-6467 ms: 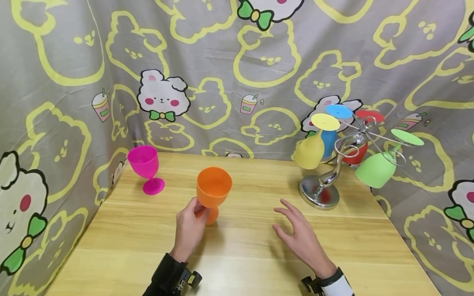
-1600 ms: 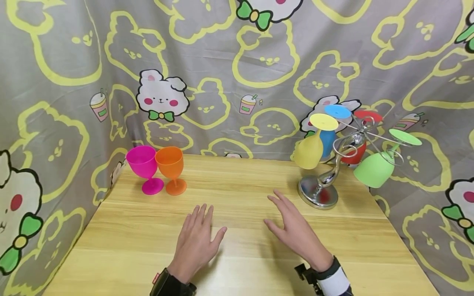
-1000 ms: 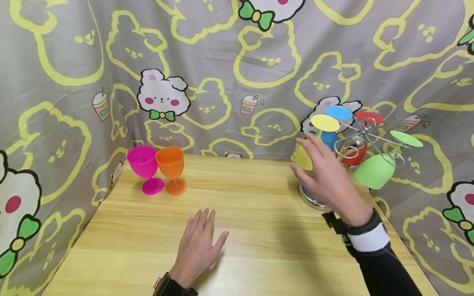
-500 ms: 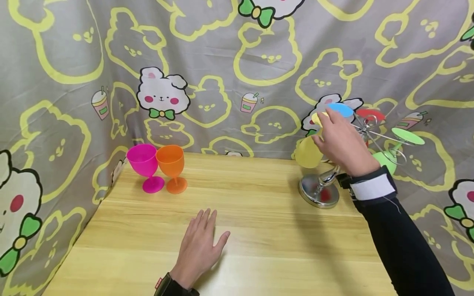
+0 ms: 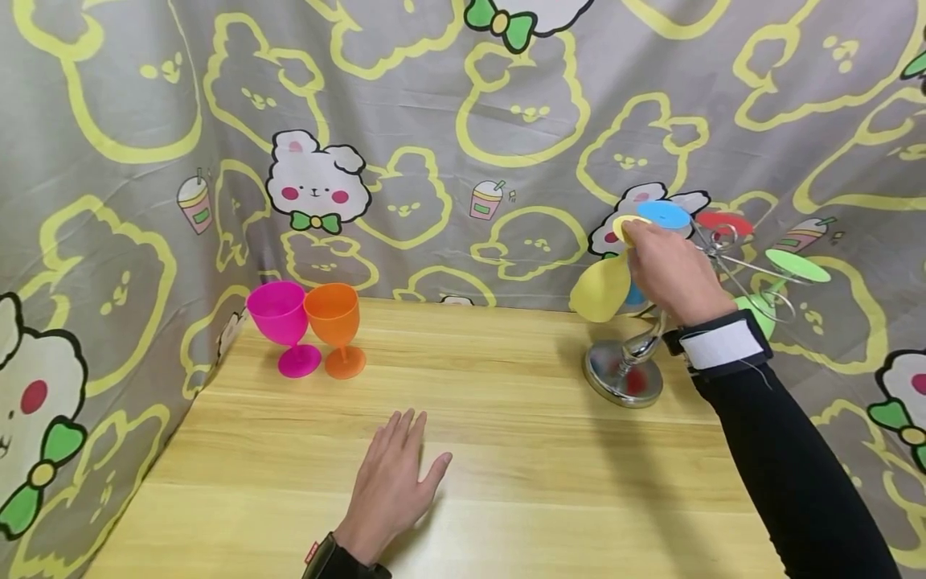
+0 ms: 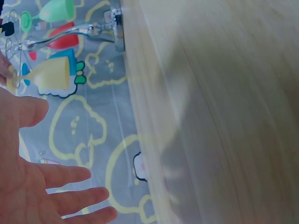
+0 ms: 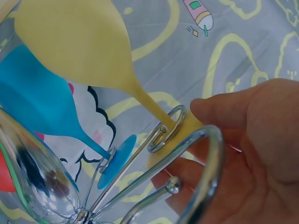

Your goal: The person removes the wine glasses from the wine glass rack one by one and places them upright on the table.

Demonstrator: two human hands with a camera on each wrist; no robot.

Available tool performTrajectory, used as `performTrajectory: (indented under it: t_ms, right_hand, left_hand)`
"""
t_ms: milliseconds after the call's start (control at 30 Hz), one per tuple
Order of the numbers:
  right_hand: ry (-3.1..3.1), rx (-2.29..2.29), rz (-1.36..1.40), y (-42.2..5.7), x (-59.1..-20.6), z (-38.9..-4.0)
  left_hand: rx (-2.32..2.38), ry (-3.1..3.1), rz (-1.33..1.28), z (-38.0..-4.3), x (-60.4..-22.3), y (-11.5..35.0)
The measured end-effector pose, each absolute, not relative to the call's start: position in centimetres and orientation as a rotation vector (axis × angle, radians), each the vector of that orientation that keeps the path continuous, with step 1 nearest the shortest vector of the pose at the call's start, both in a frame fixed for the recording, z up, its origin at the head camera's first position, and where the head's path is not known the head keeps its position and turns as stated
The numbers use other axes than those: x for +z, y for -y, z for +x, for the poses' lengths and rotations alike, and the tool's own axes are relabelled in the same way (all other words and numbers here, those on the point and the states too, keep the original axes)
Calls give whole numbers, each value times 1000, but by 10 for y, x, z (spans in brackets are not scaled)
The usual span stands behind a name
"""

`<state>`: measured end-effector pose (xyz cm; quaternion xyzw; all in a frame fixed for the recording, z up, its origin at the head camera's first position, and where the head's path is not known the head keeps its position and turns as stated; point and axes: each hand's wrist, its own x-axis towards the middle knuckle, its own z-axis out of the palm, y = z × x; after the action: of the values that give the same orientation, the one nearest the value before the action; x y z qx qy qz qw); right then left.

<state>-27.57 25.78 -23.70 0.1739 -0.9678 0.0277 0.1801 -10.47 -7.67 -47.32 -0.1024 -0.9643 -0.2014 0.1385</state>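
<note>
My right hand (image 5: 676,269) pinches the foot of an upside-down yellow wine goblet (image 5: 600,289) on the metal rack. In the right wrist view, the goblet's stem still sits in the rack's wire loop (image 7: 168,128), with my thumb at the edge of its yellow foot (image 7: 190,122) and fingers beneath. My left hand (image 5: 394,482) hovers low over the wooden table (image 5: 477,386), fingers straight and holding nothing. At the back left, a magenta goblet (image 5: 278,314) and an orange goblet (image 5: 333,314) stand upright side by side.
The chrome rack base (image 5: 624,378) stands at the back right. Blue (image 5: 664,214), red (image 5: 723,223) and green (image 5: 796,265) goblets also hang upside down there, partly hidden by my hand. A patterned curtain (image 5: 412,96) encloses the table's back and sides.
The orange goblet, earlier in my left hand, now stands beside the magenta one, released. My right hand has reached right to the rack and taken the yellow goblet's foot, raising the goblet slightly.
</note>
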Motion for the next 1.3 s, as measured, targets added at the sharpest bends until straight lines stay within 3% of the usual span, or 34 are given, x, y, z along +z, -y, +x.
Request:
performTrajectory:
  t_ms: [767,1300]
  right_hand:
    - [2859,59,365,-270,-224,-299]
    - [2730,48,411,-278,-232,-257]
  left_hand:
    - [-628,2802,-309,-102,-476,72]
    - [-630,2778,-319,-102,-480,74]
